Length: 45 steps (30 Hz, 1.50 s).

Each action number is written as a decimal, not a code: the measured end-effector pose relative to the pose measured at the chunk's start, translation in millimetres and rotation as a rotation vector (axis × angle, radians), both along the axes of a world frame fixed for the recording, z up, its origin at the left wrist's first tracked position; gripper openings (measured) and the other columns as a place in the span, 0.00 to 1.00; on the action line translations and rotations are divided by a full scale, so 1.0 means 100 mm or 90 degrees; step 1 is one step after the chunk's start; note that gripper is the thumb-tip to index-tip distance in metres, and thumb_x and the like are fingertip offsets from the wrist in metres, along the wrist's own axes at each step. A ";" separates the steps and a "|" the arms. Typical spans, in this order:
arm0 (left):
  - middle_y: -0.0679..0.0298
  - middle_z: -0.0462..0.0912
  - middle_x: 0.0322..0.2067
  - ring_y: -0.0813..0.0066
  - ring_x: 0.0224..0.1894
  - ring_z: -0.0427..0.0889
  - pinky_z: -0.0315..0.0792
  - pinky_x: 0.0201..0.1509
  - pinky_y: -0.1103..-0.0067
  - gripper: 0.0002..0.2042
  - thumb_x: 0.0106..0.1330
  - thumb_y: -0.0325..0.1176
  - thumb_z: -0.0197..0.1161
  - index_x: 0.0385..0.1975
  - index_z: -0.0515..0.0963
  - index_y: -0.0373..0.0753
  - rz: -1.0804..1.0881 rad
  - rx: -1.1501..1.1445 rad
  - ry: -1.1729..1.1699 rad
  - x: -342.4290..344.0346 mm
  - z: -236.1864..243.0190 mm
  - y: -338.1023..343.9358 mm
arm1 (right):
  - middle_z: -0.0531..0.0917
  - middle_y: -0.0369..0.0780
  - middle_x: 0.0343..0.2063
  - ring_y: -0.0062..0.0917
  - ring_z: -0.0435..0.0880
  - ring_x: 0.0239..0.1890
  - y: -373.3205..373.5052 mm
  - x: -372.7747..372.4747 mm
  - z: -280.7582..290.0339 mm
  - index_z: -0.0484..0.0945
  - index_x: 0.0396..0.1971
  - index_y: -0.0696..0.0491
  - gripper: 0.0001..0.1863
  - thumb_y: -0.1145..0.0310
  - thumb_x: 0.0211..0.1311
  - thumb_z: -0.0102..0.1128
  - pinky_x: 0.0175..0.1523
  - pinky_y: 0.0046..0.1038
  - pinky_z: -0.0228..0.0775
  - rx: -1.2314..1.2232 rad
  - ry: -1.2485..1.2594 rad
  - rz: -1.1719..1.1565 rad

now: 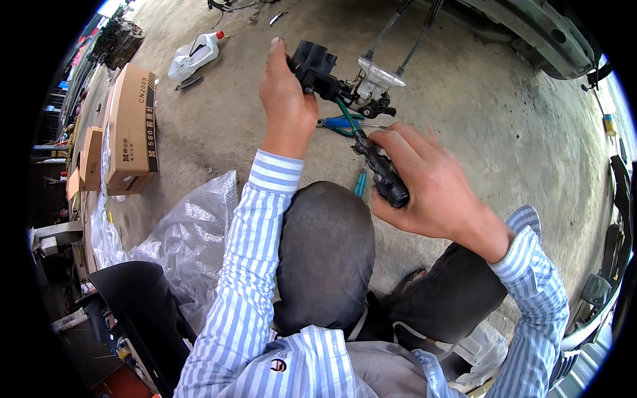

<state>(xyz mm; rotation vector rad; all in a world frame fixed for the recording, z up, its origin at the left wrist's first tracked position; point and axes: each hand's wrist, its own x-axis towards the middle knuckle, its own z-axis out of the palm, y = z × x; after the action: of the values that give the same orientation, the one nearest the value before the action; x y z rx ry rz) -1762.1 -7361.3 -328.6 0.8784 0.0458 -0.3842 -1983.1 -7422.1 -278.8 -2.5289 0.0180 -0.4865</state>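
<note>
My left hand point(288, 99) is closed round a black plastic block point(313, 66) with square sockets, its thumb pointing up. From the block a green stem or wire point(346, 113) runs down to a lumpy black piece point(381, 169) with a round end. My right hand point(431, 179) grips that piece between its fingers and thumb. Just beyond the block stands a silver metal bracket point(377, 76) with two long cables; whether the two touch, I cannot tell. Blue-handled pliers point(338, 123) lie on the floor behind the stem, partly hidden. A teal tool handle point(360, 183) shows near my knee.
A cardboard box point(133, 132) and crumpled bubble wrap point(192, 225) are on the left. Farther off lies a white jug point(194, 58) with a red cap. A vehicle's underside point(537, 33) borders the far right. My bent knee point(325, 252) rises below my hands.
</note>
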 end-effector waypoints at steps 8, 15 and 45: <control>0.69 0.74 0.32 0.76 0.33 0.80 0.77 0.37 0.75 0.12 0.72 0.42 0.63 0.38 0.74 0.40 0.002 0.022 -0.012 0.01 -0.02 0.01 | 0.76 0.45 0.33 0.42 0.80 0.38 0.10 0.08 0.03 0.72 0.37 0.60 0.26 0.67 0.37 0.75 0.41 0.40 0.74 -0.072 -0.016 -0.026; 0.60 0.82 0.37 0.64 0.40 0.85 0.81 0.47 0.67 0.12 0.72 0.41 0.63 0.38 0.71 0.39 -0.006 0.018 -0.020 0.08 -0.11 0.02 | 0.76 0.44 0.33 0.40 0.81 0.39 0.11 0.05 0.02 0.73 0.37 0.59 0.27 0.66 0.37 0.77 0.42 0.37 0.74 -0.088 -0.008 -0.018; 0.68 0.74 0.32 0.76 0.32 0.81 0.78 0.36 0.74 0.14 0.73 0.44 0.62 0.41 0.74 0.38 -0.015 0.051 -0.009 0.06 -0.06 0.03 | 0.78 0.45 0.37 0.42 0.81 0.42 0.10 -0.02 0.01 0.74 0.44 0.60 0.28 0.68 0.39 0.73 0.46 0.40 0.75 -0.062 0.012 -0.021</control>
<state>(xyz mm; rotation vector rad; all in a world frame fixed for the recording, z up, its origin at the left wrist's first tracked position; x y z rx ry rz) -1756.1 -7358.6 -334.8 0.9614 0.0386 -0.3997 -1985.4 -7412.0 -277.5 -2.6323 0.0434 -0.4878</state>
